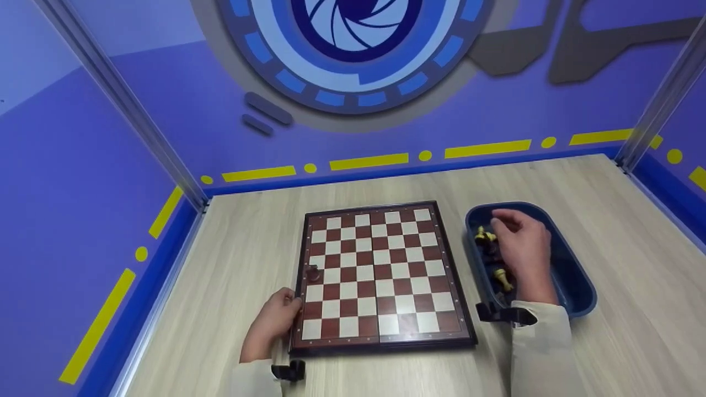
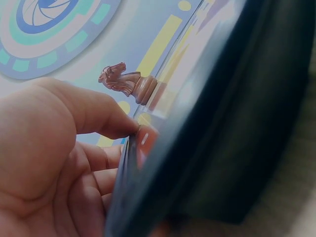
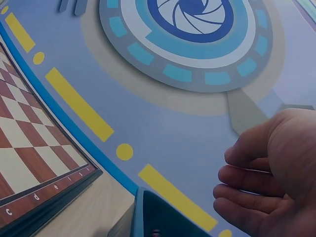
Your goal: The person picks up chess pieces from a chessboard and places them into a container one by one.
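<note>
A brown-and-white chessboard [image 1: 386, 281] lies on the table. At its left edge my left hand [image 1: 277, 314] grips the border, thumb [image 2: 106, 116] on top and fingers against the side. A dark brown knight [image 1: 314, 273] stands upright near that edge; the left wrist view shows its horse head [image 2: 118, 79] close by the thumb. Over the dark blue tub [image 1: 568, 248] hangs my right hand [image 1: 524, 248], its fingers loosely bent and nothing between them. Inside the tub are yellow chess pieces [image 1: 502, 280] and darker ones, partly hidden by the hand.
The pale wooden table [image 1: 237, 248] meets blue printed walls [image 1: 386, 138] at the back and both sides. A narrow strip of table separates the board from the tub on its right. Both wrists carry black straps [image 1: 507, 315].
</note>
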{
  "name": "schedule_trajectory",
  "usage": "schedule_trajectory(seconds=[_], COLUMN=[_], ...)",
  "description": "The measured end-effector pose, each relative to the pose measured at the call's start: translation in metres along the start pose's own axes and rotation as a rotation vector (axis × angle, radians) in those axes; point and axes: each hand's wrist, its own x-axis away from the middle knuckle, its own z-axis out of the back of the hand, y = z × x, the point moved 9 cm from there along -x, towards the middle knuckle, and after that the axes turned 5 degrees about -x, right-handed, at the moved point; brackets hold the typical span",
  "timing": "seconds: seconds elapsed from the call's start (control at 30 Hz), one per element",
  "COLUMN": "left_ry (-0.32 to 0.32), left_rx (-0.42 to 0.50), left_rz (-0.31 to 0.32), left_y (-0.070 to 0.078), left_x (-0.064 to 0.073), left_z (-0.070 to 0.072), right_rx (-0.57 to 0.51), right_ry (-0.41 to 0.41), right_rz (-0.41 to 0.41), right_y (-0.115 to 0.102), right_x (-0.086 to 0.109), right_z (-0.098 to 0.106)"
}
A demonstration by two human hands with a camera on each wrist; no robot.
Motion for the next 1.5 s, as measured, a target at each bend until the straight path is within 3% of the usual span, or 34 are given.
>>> schedule_trajectory(seconds=[0.37, 0.63, 0.8, 1.03, 1.5], left_ry=[0.0, 0.003, 0.005, 0.001, -0.002], left_rx=[0.004, 0.008, 0.007, -0.007, -0.012], left_rz=[0.015, 0.003, -0.004, 0.019, 0.014], left_y=[-0.002, -0.001, 0.0, -0.002, -0.001], left_x=[0.0, 0.0, 0.0, 0.0, -0.001], left_z=[-0.001, 0.0, 0.001, 0.0, 0.0], right_rx=[0.002, -0.051, -0.089, -0.18, -0.277], right_ry=[-0.035, -0.083, -0.136, -0.241, -0.369], right_rz=[0.036, 0.139, 0.165, 0.121, 0.259], right_y=[-0.008, -0.022, -0.027, -0.029, -0.051], right_x=[0.004, 0.008, 0.012, 0.02, 0.045], right_z=[-0.015, -0.037, -0.052, -0.08, -0.126])
